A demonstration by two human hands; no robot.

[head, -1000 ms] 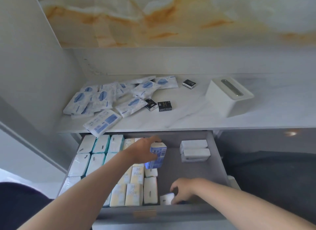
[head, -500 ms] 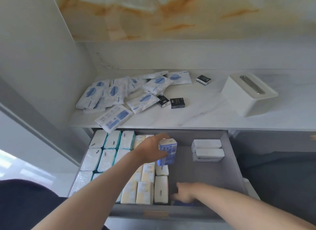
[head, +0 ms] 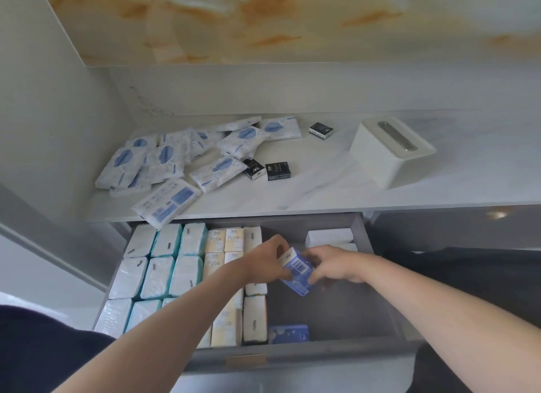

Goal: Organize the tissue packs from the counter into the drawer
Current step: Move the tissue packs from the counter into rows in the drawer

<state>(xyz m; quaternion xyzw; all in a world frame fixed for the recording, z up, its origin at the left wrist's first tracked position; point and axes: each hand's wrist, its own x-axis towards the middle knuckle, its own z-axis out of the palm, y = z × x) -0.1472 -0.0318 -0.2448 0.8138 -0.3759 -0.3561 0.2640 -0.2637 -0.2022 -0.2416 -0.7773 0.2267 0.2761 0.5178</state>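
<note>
Placing step: left hand (head: 270, 264) and right hand (head: 332, 265) both pinch a blue-printed plastic tissue pack (head: 297, 272); next, seat it squarely in the grey drawer (head: 322, 313).

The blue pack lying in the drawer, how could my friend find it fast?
Start at the open grey drawer under the white counter. Go to its front wall, just right of the rows of white and yellow packs. The blue pack lies there flat and alone on the bare floor, unlike the held blue pack higher up.
</note>
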